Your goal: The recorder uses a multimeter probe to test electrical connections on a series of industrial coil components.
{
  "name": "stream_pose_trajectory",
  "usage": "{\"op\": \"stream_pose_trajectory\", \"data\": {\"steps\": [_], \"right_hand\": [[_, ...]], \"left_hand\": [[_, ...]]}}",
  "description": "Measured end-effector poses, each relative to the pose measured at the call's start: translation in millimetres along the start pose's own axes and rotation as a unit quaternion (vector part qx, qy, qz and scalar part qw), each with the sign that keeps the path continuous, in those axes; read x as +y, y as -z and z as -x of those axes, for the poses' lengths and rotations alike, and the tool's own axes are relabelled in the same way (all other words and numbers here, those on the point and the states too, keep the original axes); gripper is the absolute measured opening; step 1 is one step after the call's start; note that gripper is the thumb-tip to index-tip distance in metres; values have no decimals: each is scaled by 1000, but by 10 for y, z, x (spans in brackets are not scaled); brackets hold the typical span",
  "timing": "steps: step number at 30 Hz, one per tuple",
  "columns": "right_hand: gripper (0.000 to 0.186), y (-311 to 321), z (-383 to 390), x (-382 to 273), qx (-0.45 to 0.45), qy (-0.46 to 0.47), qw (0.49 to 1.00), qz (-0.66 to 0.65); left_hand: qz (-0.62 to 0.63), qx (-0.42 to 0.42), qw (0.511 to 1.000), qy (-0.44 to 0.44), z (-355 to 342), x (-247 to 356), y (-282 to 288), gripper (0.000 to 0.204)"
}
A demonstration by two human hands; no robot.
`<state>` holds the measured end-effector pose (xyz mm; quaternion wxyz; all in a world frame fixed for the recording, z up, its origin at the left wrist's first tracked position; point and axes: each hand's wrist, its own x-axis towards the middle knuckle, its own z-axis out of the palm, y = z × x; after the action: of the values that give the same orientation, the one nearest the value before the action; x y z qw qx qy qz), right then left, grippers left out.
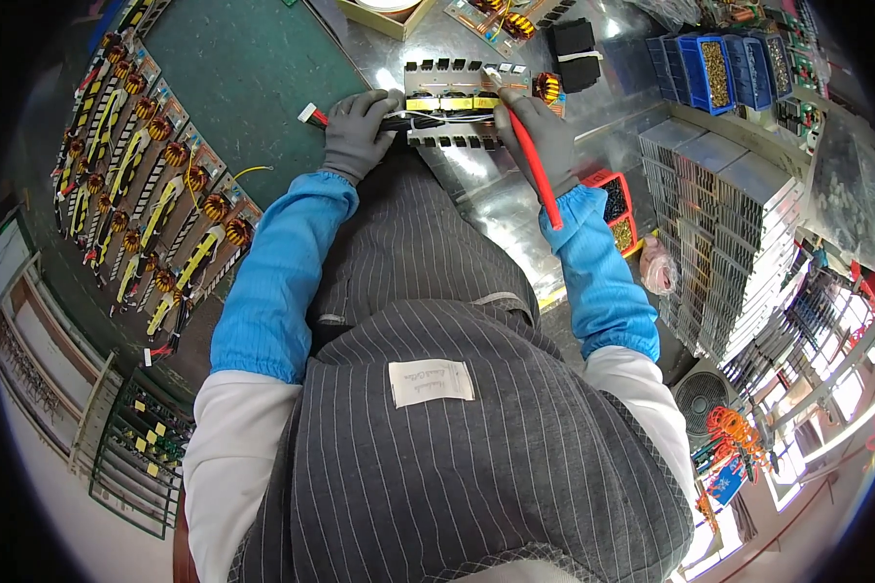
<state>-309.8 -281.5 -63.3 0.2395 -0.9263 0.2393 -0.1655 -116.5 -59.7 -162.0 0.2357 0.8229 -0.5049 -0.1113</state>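
A circuit board (457,129) with silver heat sinks, black components, yellow-wrapped transformers (454,102) and a copper coil (547,87) lies in front of me on the metal bench. At its left edge, my gloved left hand (358,134) is closed over a wire bundle, whose white connector (311,115) with red wires sticks out on the far left of the hand. My gloved right hand (544,141) grips a long red-handled tool (535,160). Its tip reaches the board's upper right part; the kind of tool is unclear.
Rows of similar boards with coils (156,175) stand at left beside a green mat (253,78). Blue bins (705,73) of small parts sit at far right, above stacked metal pieces (700,233). A red bin (620,209) is by my right forearm; black pieces (576,53) lie behind the board.
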Motion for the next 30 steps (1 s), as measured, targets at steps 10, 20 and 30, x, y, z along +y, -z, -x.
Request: {"op": "stream_pose_trajectory", "data": {"steps": [10, 20, 30], "right_hand": [[26, 89, -58, -129, -8, 11, 1000, 18], [21, -76, -249, -109, -19, 34, 999, 1], [21, -35, -349, -285, -44, 49, 998, -24]], "left_hand": [[10, 2, 1000, -7, -10, 0, 26, 58], [15, 14, 1000, -20, -16, -10, 20, 55], [23, 20, 999, -16, -8, 4, 18, 54]]}}
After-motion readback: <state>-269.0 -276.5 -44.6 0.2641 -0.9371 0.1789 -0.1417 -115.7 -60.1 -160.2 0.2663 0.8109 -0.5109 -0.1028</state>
